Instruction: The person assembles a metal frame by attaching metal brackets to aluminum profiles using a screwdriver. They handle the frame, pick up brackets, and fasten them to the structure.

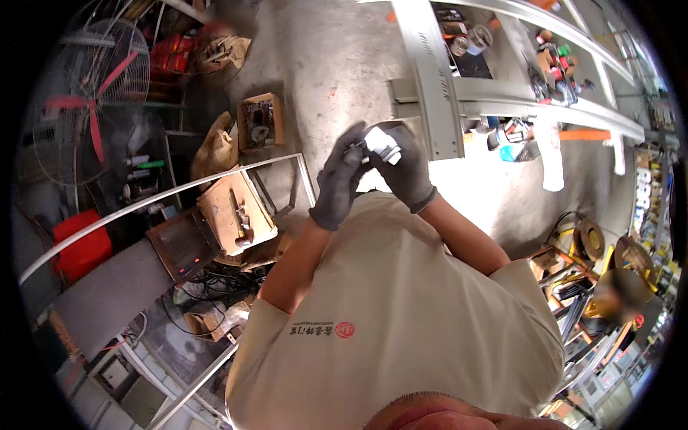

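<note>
In front of my chest, both hands wear dark grey work gloves and come together around a small white part (382,145). It is bright and ridged on its right side; glare hides its finer shape. My right hand (407,168) is closed on it, with fingers curled behind and over its top edge. My left hand (338,178) is closed too, its bent fingertips pressed to the left end of the part. A small greyish bit shows between those fingertips, too small to name.
A long metal profile (430,79) juts in ahead on the right, near my right hand. To the left stand an open cardboard box (276,118), a thin metal frame (179,188), a hammer (244,228) on cardboard and a large fan (93,100). Reels (589,240) sit at the right.
</note>
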`<state>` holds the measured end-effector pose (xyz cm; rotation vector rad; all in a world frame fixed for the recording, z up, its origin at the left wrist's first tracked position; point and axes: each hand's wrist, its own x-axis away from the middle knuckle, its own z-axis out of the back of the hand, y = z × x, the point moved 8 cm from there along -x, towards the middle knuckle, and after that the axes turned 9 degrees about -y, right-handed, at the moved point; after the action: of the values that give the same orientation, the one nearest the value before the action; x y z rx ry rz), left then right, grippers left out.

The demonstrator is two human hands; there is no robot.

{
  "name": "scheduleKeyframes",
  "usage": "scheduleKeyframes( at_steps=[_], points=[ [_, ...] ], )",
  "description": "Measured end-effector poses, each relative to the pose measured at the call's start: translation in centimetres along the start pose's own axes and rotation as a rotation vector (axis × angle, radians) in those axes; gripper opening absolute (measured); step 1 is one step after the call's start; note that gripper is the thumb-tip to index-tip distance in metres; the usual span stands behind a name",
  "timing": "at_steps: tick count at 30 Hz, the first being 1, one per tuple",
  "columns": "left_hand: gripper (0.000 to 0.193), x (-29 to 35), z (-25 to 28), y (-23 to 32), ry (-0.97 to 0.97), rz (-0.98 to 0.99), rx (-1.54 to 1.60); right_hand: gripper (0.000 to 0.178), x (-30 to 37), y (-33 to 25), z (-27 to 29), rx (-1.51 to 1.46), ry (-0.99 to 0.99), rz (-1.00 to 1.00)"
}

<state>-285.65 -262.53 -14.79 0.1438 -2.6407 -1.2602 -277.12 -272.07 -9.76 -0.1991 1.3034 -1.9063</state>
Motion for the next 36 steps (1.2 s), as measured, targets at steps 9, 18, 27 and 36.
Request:
scheduleKeyframes(
  at_steps=[9, 18, 27, 36],
  points=[
    [0.04, 7.7, 17.9, 4.1, 0.377, 0.098, 0.361, 0.032, -3.7, -4.6, -19.4, 0.285, -0.453, -0.036],
    [0.08, 15.3, 33.0, 1.7, 0.688, -0.272, 0.554, 0.042, -5.0, -7.5, -36.4, 0.147, -1.225, 0.042],
    [0.093, 27.8, 52.2, -14.1, 1.52, -0.394, 0.622, 0.047, -4.2, -2.0, -41.8, 0.386, -1.666, 0.028],
    [0.089, 38.1, 72.2, -28.3, 1.904, -0.534, 0.886, 0.042, -1.5, 7.6, -38.3, 0.56, -1.712, -0.288]
  ],
)
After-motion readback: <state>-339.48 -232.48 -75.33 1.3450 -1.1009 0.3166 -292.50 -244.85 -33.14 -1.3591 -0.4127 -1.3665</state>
